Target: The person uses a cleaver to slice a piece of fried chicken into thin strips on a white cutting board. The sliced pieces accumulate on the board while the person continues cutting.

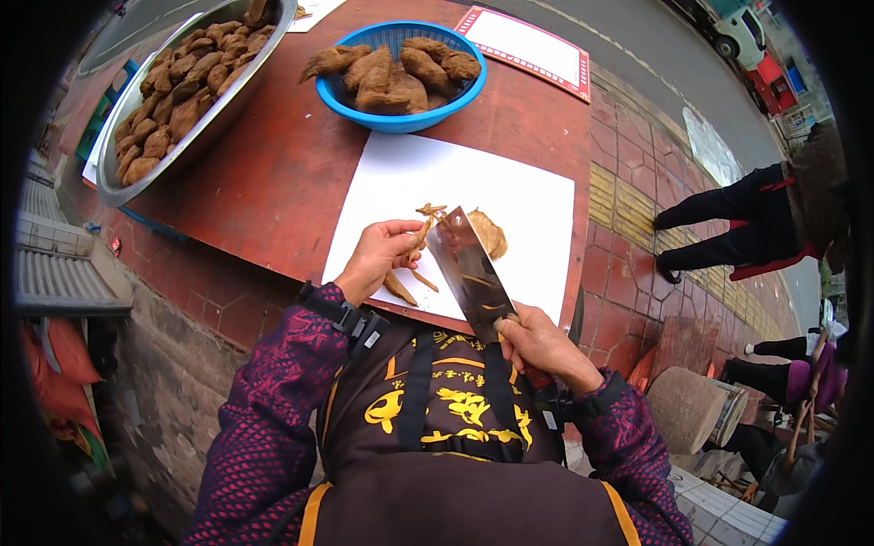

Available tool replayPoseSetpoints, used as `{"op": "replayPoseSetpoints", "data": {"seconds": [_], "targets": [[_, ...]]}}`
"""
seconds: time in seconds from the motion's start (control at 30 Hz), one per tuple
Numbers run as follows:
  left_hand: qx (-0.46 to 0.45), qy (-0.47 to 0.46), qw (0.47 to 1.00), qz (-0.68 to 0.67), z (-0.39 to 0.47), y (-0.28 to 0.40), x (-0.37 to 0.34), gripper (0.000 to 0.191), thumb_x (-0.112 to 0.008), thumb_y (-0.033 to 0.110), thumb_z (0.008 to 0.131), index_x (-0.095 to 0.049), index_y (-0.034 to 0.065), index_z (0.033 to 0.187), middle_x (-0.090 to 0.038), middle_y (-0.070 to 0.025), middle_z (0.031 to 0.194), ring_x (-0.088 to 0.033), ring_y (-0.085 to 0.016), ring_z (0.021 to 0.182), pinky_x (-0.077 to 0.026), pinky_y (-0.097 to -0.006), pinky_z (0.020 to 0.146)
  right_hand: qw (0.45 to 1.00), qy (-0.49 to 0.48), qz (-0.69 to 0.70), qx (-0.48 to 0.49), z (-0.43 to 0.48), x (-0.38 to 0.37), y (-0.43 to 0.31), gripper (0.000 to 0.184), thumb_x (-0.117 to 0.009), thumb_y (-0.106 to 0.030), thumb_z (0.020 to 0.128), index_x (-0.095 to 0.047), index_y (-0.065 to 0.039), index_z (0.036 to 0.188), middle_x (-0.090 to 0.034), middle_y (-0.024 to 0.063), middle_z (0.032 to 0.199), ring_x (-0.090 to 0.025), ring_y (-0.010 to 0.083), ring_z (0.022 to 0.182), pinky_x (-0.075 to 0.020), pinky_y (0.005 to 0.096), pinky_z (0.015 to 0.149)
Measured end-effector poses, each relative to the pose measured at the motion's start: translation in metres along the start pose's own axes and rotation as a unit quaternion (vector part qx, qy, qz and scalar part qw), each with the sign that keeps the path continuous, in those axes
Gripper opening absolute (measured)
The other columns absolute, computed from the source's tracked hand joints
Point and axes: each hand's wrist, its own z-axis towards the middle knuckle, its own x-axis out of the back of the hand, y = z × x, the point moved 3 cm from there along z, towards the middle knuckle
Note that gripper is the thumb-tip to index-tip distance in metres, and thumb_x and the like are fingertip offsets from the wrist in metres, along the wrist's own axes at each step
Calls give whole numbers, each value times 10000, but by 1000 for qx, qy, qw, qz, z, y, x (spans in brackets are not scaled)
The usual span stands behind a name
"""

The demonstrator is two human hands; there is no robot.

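In my right hand [536, 341] is the handle of a cleaver [468, 273], its broad steel blade pointing away from me over a white board [454, 164]. My left hand [382, 252] pinches a thin, branching piece of brown root [425, 232] close to the left side of the blade. Just right of the blade lies a rounded tan slab [487, 233], partly hidden by the cleaver. Under my left hand, a thicker cut piece of root [399, 289] and a thin sliver [425, 280] rest on the board.
A blue plastic basket [403, 124] of brown tuber-like roots [375, 75] stands beyond the board. A large metal basin [113, 184] heaped with similar pieces [184, 89] is at the left. A red-bordered sign [532, 48] lies at the red table's [273, 177] far right corner. People stand on the pavement to the right.
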Motion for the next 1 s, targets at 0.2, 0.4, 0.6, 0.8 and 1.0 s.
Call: {"op": "replayPoseSetpoints", "data": {"seconds": [0.2, 0.4, 0.6, 0.8, 1.0], "targets": [[-52, -10, 998, -19, -8, 12, 6, 287, -651, 61, 1003, -635, -42, 1270, -714, -94, 1041, -712, -162, 859, -612, -282, 753, 993, -50, -99, -41, 6, -11, -4, 209, -499, -210, 1041, -570, -18, 1083, -602, 41, 688, -584, 142, 508, -502, 310, 497], [-42, 5, 999, -35, -5, 9, 8, 146, -656, 70, 998, -668, -7, 1122, -711, -78, 1017, -711, -159, 861, -611, -296, 758, 989, 34, -145, 18, 13, 6, -15, 219, -508, -195, 1027, -580, 9, 1066, -617, 83, 686, -592, 173, 496, -511, 332, 508], [-274, -55, 874, 397, -5, -3, -22, 95, -709, 24, 900, -708, 34, 995, -708, -57, 1007, -674, -215, 949, -565, -337, 884, 995, 47, -80, 35, 13, 7, -11, 244, -508, -187, 1032, -582, 35, 1100, -613, 88, 677, -599, 175, 493, -504, 336, 498], [-378, 1, 742, 553, -36, 3, 1, 196, -733, -17, 788, -724, 62, 967, -689, -98, 1052, -643, -307, 1044, -544, -403, 916, 995, 51, -76, 26, 4, 6, -11, 238, -499, -184, 1029, -573, 38, 1072, -591, 79, 672, -601, 176, 507, -501, 349, 504], [-422, 39, 687, 590, -49, -10, -17, 217, -764, 58, 793, -738, 100, 1004, -672, -58, 974, -642, -263, 945, -541, -379, 803, 992, 49, -107, 53, 3, 5, -17, 224, -501, -175, 1026, -573, 33, 1071, -596, 90, 668, -610, 197, 515, -504, 368, 512]]}}
